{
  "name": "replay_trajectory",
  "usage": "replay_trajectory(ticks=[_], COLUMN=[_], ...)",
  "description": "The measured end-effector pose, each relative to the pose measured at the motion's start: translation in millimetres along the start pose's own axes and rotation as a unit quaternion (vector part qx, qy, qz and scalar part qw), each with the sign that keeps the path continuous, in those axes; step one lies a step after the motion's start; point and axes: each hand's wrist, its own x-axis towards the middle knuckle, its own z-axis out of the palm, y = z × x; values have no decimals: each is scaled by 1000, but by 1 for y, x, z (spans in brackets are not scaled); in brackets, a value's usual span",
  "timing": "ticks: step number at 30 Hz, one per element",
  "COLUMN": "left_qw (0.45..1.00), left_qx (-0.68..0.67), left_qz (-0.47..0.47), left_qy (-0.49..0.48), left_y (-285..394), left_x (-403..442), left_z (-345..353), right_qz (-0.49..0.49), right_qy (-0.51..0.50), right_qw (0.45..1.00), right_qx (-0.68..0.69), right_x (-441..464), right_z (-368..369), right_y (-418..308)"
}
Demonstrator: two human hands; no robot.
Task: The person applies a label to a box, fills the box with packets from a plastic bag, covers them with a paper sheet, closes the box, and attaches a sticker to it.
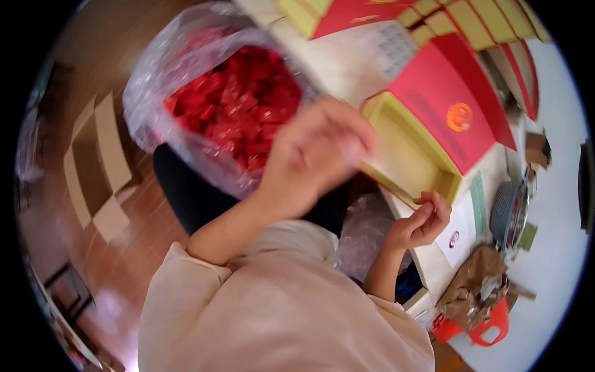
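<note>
Left hand (319, 155) was raised between the plastic bag (144, 93) of red packets (245, 102) and the box (409, 149); owing to blur, its grip could not be determined. Right hand (424, 224) was loosely open beside the box, which rested on the counter (347, 69), lid (437, 102) raised.

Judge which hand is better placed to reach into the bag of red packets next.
Left, probably: the left hand hovers between the plastic bag and the open box. The right hand is farther from the bag, by the box's edge.
</note>
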Motion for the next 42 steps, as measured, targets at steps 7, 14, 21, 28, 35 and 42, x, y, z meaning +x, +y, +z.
replay_trajectory(ticks=[7,14,21,28,35,42], left_qw=[957,941,937,957,837,568], left_qx=[-223,-264,-255,-203,330,695], left_qz=[125,181,227,209,-206,-258], left_qy=[-135,-111,-67,11,386,357], left_y=[76,103,119,115,53,14], left_x=[-42,-61,-76,-81,-179,-220], left_z=[-16,-53,-101,-153,-242,-255], right_qz=[-17,-143,-143,-64,-270,-226], right_qy=[-447,-593,-627,-596,-530,-767], right_qw=[857,756,736,784,798,587], right_qx=[258,238,212,158,91,-131], right_x=[-67,-93,-104,-129,-158,-157], right_z=[93,148,198,339,531,586], right_y=[-89,-124,-112,-85,-56,-82])
